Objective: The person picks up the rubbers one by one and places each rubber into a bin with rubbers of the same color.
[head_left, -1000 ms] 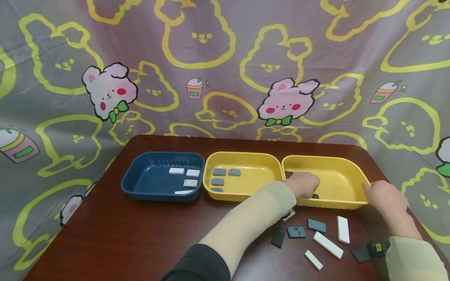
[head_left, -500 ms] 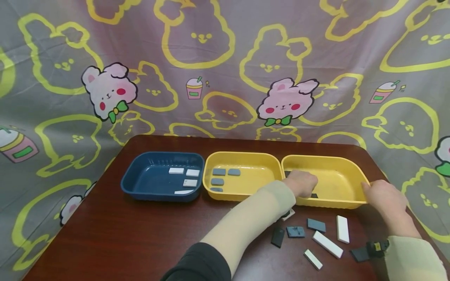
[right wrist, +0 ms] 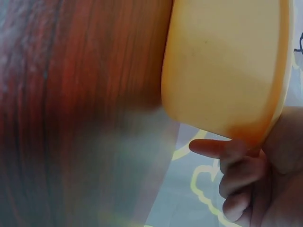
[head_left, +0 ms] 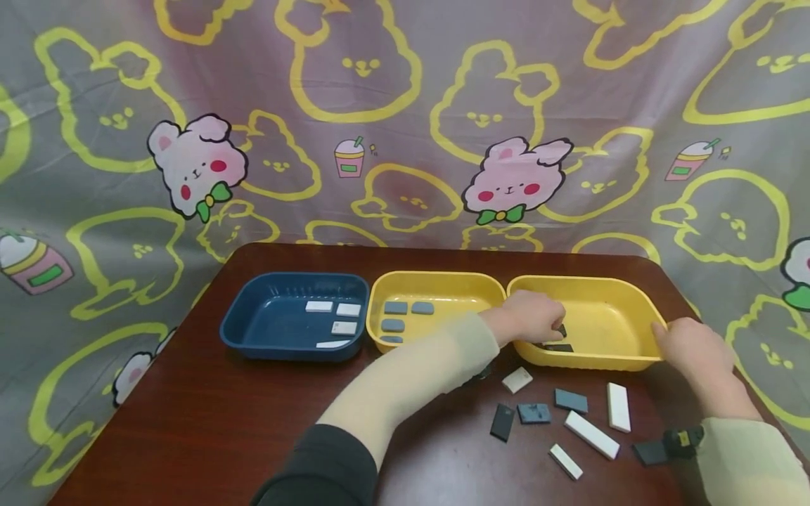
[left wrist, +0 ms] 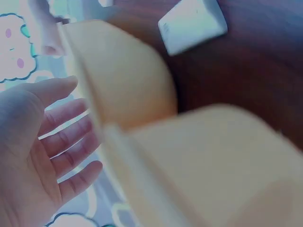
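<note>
My left hand [head_left: 534,316] reaches over the left end of the right-hand yellow bin [head_left: 610,362]. In the left wrist view its fingers [left wrist: 71,142] are spread and relaxed near the bin walls, with nothing seen held. A dark flat block [head_left: 558,347] lies in that bin below the hand, and part of another dark piece [head_left: 562,330] shows by the fingers. My right hand [head_left: 695,355] grips the same bin's right rim; in the right wrist view, several fingers [right wrist: 241,172] curl at its outer corner and one points out straight.
The middle yellow bin [head_left: 436,277] holds several grey blocks, the blue bin [head_left: 253,349] several white ones. In front lie white blocks [head_left: 592,434], grey-blue blocks [head_left: 534,413] and black blocks [head_left: 503,422]. A patterned cloth [head_left: 405,140] hangs behind the table.
My left hand and forearm have shifted slightly left and up, uncovering a white block on the table and more of the dark block in the bin. The right hand keeps its hold on the rim.
</note>
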`<state>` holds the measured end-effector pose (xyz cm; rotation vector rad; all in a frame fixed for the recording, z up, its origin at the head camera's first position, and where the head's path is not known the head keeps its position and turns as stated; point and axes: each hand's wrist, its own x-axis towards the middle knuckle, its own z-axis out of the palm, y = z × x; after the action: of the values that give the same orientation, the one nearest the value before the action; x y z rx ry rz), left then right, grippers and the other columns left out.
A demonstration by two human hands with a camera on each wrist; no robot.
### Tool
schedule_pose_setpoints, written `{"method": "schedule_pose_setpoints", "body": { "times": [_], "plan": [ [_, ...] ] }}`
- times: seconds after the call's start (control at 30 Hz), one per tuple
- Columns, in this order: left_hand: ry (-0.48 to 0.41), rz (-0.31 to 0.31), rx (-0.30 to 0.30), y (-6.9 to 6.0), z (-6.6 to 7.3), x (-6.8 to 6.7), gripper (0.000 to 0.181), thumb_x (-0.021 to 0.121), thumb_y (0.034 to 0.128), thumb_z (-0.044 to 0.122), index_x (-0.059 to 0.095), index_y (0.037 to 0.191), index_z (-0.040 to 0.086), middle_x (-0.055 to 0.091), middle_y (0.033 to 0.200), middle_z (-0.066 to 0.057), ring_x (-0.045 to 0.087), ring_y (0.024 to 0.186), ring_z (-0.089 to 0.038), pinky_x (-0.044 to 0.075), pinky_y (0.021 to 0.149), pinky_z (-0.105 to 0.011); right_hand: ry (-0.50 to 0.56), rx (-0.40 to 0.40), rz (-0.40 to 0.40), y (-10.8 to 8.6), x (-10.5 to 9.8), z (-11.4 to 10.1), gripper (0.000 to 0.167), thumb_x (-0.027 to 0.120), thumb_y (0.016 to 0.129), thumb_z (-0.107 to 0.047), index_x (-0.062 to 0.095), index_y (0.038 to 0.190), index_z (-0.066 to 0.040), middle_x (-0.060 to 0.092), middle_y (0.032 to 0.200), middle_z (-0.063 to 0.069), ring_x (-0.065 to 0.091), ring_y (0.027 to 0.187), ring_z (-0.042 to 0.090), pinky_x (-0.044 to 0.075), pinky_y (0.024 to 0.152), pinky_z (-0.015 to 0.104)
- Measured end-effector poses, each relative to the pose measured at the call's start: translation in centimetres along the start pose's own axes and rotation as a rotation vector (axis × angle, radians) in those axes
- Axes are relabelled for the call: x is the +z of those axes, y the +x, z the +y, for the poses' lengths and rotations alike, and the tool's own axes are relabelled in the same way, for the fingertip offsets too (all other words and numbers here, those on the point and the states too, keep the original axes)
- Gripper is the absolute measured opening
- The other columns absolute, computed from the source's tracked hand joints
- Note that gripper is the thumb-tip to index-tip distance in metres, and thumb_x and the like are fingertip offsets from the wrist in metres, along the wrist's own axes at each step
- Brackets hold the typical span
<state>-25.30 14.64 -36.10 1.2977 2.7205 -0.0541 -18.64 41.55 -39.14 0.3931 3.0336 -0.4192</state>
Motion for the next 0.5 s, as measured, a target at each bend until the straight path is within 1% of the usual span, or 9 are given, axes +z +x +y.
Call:
{"method": "schedule_pose_setpoints", "body": {
  "times": [0.03, 0.07, 0.13, 0.2, 0.27, 0.3, 0.4, 0.47, 0.5],
  "plan": [
    [-0.001, 0.010, -0.001, -0.4, -0.4, -0.3, 0.029, 0.057, 0.0954, 0.045, 0.049, 0.076, 0.024, 0.043, 0.067, 0.012, 0.040, 0.059, -0.002, 0.029, 0.054, -0.023, -0.009, -0.006, 0.012, 0.0, -0.1, 0.0, 0.053, 0.037, 0.103, -0.038, 0.055, 0.076, 0.004, 0.046, 0.063, 0.012, 0.047, 0.059, 0.030, 0.038, 0.054, 0.043],
    [-0.003, 0.020, 0.002, -0.8, -0.8, -0.6, 0.029, 0.057, 0.0957, 0.045, 0.050, 0.077, 0.024, 0.044, 0.068, 0.012, 0.040, 0.060, -0.003, 0.029, 0.054, -0.023, -0.017, -0.006, 0.024, 0.1, -0.1, -0.1, 0.054, 0.038, 0.103, -0.040, 0.055, 0.080, 0.006, 0.047, 0.063, 0.013, 0.047, 0.060, 0.031, 0.038, 0.055, 0.045],
    [0.000, 0.041, 0.014, -1.8, -1.7, -1.1, 0.026, 0.057, 0.0957, 0.045, 0.053, 0.080, 0.024, 0.047, 0.072, 0.013, 0.042, 0.063, -0.002, 0.030, 0.054, -0.023, -0.037, -0.003, 0.065, 0.0, -0.3, -0.4, 0.055, 0.040, 0.102, -0.042, 0.055, 0.090, 0.010, 0.051, 0.069, 0.019, 0.049, 0.065, 0.037, 0.038, 0.057, 0.050],
    [0.014, 0.056, 0.016, -2.9, -2.5, -1.5, 0.022, 0.057, 0.0959, 0.045, 0.058, 0.088, 0.025, 0.055, 0.081, 0.014, 0.049, 0.070, -0.002, 0.036, 0.056, -0.025, -0.051, -0.011, 0.122, -0.2, -0.5, -1.0, 0.058, 0.043, 0.101, -0.044, 0.053, 0.104, 0.013, 0.053, 0.082, 0.026, 0.049, 0.075, 0.044, 0.040, 0.061, 0.056],
    [0.027, 0.071, 0.027, -4.0, -3.3, -1.6, 0.021, 0.057, 0.0961, 0.044, 0.061, 0.092, 0.024, 0.058, 0.085, 0.014, 0.052, 0.071, -0.003, 0.038, 0.056, -0.025, -0.044, -0.047, 0.185, -0.7, -0.7, -1.9, 0.058, 0.047, 0.099, -0.043, 0.049, 0.115, 0.013, 0.051, 0.098, 0.032, 0.046, 0.088, 0.049, 0.040, 0.066, 0.063],
    [0.040, 0.081, 0.031, -4.6, -3.6, -1.6, 0.021, 0.057, 0.0961, 0.045, 0.063, 0.095, 0.024, 0.059, 0.088, 0.015, 0.053, 0.073, -0.002, 0.040, 0.056, -0.025, -0.037, -0.077, 0.218, -1.1, -0.9, -2.5, 0.057, 0.050, 0.099, -0.041, 0.048, 0.119, 0.012, 0.048, 0.106, 0.034, 0.044, 0.095, 0.051, 0.039, 0.069, 0.066],
    [0.064, 0.110, 0.028, -6.5, -4.7, -1.7, 0.022, 0.057, 0.0958, 0.043, 0.066, 0.100, 0.024, 0.064, 0.093, 0.014, 0.059, 0.079, -0.004, 0.044, 0.057, -0.028, -0.005, -0.213, 0.311, -2.4, -1.2, -4.8, 0.051, 0.060, 0.095, -0.031, 0.049, 0.123, 0.010, 0.045, 0.116, 0.034, 0.040, 0.106, 0.052, 0.039, 0.075, 0.069],
    [0.075, 0.134, 0.023, -7.9, -5.4, -1.6, 0.022, 0.058, 0.0954, 0.043, 0.068, 0.103, 0.024, 0.065, 0.097, 0.013, 0.061, 0.083, -0.005, 0.047, 0.059, -0.029, -0.001, -0.335, 0.360, -3.5, -1.3, -6.5, 0.047, 0.067, 0.091, -0.023, 0.052, 0.123, 0.009, 0.047, 0.117, 0.032, 0.043, 0.106, 0.050, 0.041, 0.075, 0.067],
    [0.080, 0.144, 0.019, -8.6, -5.8, -1.6, 0.022, 0.059, 0.0953, 0.042, 0.068, 0.104, 0.024, 0.066, 0.098, 0.012, 0.061, 0.084, -0.005, 0.047, 0.060, -0.030, -0.006, -0.403, 0.384, -4.0, -1.3, -7.3, 0.047, 0.070, 0.088, -0.020, 0.053, 0.122, 0.008, 0.049, 0.116, 0.030, 0.047, 0.103, 0.048, 0.044, 0.072, 0.064]
  ]
}}
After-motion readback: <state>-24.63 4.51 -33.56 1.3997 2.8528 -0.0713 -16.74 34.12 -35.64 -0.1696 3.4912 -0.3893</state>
